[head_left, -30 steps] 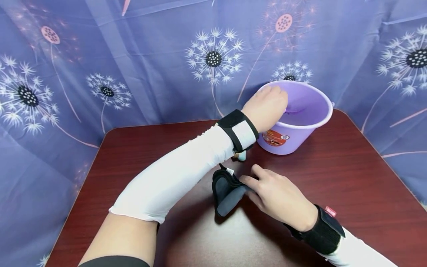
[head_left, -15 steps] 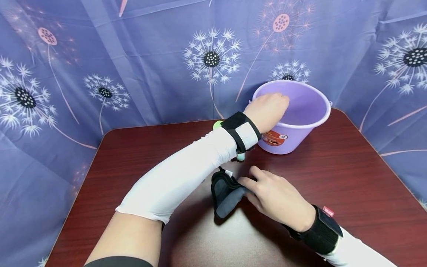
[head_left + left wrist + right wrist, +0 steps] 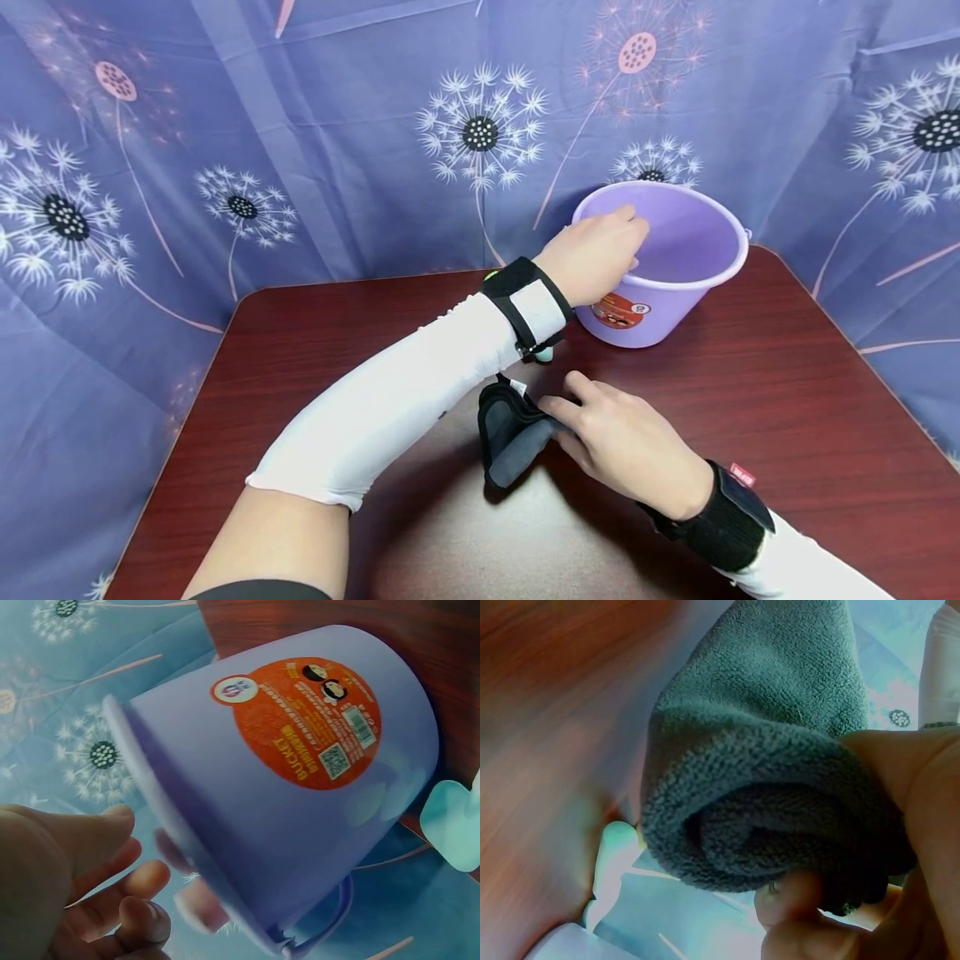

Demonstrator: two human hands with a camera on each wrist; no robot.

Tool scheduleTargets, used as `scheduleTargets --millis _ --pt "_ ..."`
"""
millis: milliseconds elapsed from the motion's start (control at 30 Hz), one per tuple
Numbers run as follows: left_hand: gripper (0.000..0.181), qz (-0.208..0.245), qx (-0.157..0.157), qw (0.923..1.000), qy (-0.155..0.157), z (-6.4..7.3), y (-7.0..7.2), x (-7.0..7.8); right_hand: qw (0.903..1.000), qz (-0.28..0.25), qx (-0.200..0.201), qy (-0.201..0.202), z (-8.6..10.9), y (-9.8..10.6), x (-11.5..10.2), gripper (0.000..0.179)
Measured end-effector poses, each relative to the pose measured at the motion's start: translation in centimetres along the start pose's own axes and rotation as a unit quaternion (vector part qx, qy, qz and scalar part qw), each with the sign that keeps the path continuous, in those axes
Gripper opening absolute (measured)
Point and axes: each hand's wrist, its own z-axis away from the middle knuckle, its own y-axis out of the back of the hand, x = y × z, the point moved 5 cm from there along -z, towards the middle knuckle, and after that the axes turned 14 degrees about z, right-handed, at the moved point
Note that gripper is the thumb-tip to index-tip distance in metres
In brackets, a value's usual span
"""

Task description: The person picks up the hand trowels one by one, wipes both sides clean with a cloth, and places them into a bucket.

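Note:
My left hand (image 3: 596, 254) is over the near-left rim of the purple bucket (image 3: 690, 267). In the left wrist view its fingers (image 3: 146, 877) bend loosely outside the rim, with nothing seen between them. A blurred pinkish shape (image 3: 199, 904) shows beyond the rim; I cannot tell what it is. My right hand (image 3: 626, 446) grips a rolled dark grey fleece cloth (image 3: 517, 433) with black edging and a white tag, at the middle of the table. Close up in the right wrist view, the fleece roll (image 3: 757, 750) shows its spiral end, with thumb and fingers around it.
A pale teal-ended object (image 3: 543, 354) stands behind the fleece, mostly hidden by my left wrist. Something small and bright green (image 3: 491, 275) peeks out at the table's back edge. The dark red table (image 3: 787, 375) meets a blue dandelion-print curtain (image 3: 360, 167) behind.
My left hand has shifted and turned slightly at the bucket's rim, its fingers less bunched than before. The right hand and the fleece cloth stay where they were.

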Motion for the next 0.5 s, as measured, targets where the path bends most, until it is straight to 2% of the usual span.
scheduleTargets --millis 167,300,433,500 --pt "0.033 0.036 0.017 0.9991 0.015 1.1 1.2 -0.4 1.0 0.0 -0.006 0.0 0.0 0.1 0.2 0.033" --pt "0.035 0.052 0.048 0.9973 0.023 2.2 2.3 -1.3 1.0 0.0 -0.007 0.0 0.0 0.2 0.4 0.034" --pt "0.035 0.083 0.082 0.9919 0.05 3.5 3.3 -2.6 1.0 0.0 -0.008 0.001 0.0 0.2 0.5 0.035" --pt "0.032 0.105 0.104 0.9868 0.067 4.2 3.8 -3.4 1.0 0.002 -0.009 0.001 0.0 0.2 0.5 0.035"
